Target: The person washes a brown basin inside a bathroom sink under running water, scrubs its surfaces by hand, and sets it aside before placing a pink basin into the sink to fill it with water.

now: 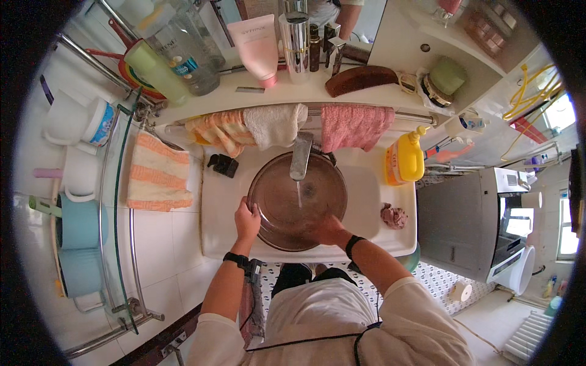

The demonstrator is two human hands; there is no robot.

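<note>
A person's 2 bare hands at a white washbasin point(370, 201), seen from above. A round, brown, see-through bowl point(284, 183) sits in the washbasin, left of its middle, reaching from near the back edge to near the front edge. The left hand point(247, 221) grips the bowl's rim at the left, its fingers closed on the edge. The right hand point(330, 232) reaches over the rim at the front right, fingers inside the bowl; they are blurred, and whether they are spread or pressed together cannot be told. Each wrist bears a black band. The metal faucet point(301, 157) projects from the middle of the back edge, and a thin stream of water point(300, 194) falls from it into the bowl. At the back left corner lies a small black object point(223, 165); at the back right corner stands a yellow pump bottle point(405, 160). A crumpled, pinkish-brown lump point(394, 216) rests near the right edge. Behind the back edge hang 3 towels: striped point(218, 131), white point(276, 126) and pink point(357, 127).
</note>
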